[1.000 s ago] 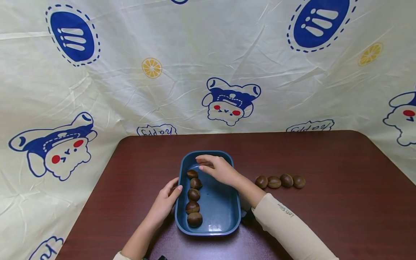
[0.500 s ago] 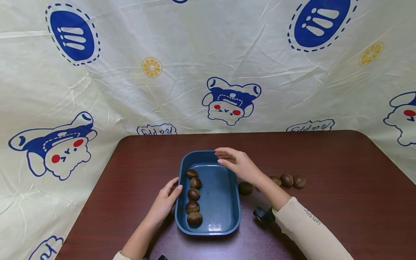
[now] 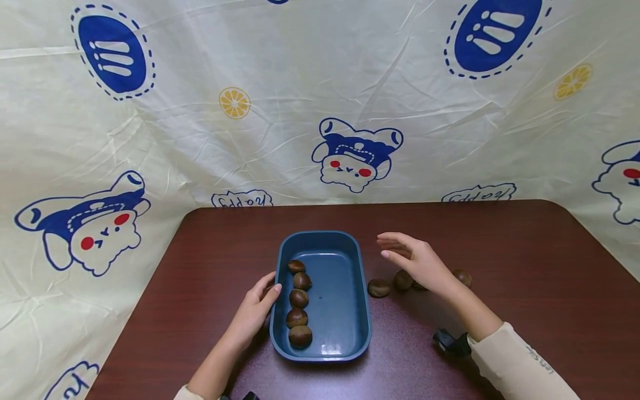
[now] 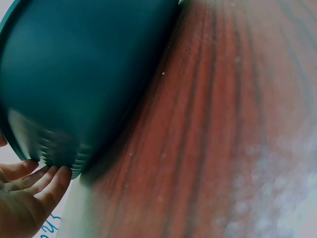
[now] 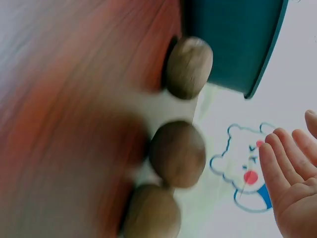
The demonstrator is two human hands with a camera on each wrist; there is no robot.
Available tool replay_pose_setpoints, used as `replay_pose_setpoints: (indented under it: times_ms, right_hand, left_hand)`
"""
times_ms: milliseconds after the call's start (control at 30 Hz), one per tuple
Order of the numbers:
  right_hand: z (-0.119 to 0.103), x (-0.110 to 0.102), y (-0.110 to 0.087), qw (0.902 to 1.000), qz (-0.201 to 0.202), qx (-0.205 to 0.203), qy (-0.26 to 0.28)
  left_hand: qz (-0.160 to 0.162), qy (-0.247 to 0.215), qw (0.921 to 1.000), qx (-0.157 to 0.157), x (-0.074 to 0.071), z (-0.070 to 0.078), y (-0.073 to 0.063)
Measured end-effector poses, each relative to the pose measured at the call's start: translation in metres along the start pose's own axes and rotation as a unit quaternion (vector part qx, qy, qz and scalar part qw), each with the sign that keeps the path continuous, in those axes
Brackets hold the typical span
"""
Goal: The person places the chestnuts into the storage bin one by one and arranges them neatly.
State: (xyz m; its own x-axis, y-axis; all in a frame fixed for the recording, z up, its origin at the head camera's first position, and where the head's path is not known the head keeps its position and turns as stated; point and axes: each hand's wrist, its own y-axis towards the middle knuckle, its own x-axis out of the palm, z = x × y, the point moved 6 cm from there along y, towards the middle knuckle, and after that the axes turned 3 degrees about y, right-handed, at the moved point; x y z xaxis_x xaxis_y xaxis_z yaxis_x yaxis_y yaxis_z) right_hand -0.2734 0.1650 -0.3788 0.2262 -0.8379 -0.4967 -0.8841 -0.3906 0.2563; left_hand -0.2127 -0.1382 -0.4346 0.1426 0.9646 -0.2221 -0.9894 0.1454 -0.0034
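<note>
My left hand (image 3: 254, 308) holds the left rim of a blue rectangular tray (image 3: 340, 305), thumb at the rim. In the left wrist view the fingertips (image 4: 62, 173) press the ridged outer wall. Inside the tray, several brown chestnuts (image 3: 298, 299) stand in a line along the left side. My right hand (image 3: 425, 266) is in the air right of the tray, fingers extended and holding nothing. Below it a row of chestnuts lies on the table; the nearest chestnut (image 3: 378, 288) sits beside the tray wall. Hand and forearm hide part of that row, leaving the end chestnut (image 3: 462, 277) showing.
The dark red-brown wooden table (image 3: 235, 239) has rounded far corners. Behind it hangs a pale sheet (image 3: 280, 150) printed with blue cartoon animals and orange slices. A black strap device (image 3: 452, 341) is on the right wrist.
My right hand has moved right, out from over the tray to above the chestnut row, uncovering the chestnut beside the tray. My left hand and the chestnuts in the tray have stayed put.
</note>
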Motion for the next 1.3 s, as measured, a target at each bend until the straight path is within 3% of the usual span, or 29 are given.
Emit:
replay_pose_setpoints:
  times_ms: [500, 667, 833, 1067, 1300]
  right_hand:
    - [0.034, -0.053, -0.049, 0.9931, 0.052, 0.021, -0.103]
    - [0.046, -0.067, -0.065, 0.9891, 0.066, 0.049, -0.122]
    - [0.058, -0.078, -0.079, 0.9819, 0.065, 0.093, -0.152]
    - [0.074, -0.084, -0.089, 0.9768, 0.032, 0.149, -0.151]
    - [0.088, -0.084, -0.091, 0.9759, 0.031, 0.141, -0.163]
  left_hand:
    - [0.001, 0.01, 0.9999, -0.001, 0.001, 0.0, 0.003]
    - [0.001, 0.009, 1.0, -0.003, 0.001, -0.001, 0.002]
    - [0.001, 0.01, 0.9999, -0.006, 0.0, -0.002, 0.002]
    - [0.002, 0.007, 1.0, -0.005, 0.0, -0.002, 0.001]
    - [0.0, 0.004, 1.0, -0.007, 0.0, -0.002, 0.001]
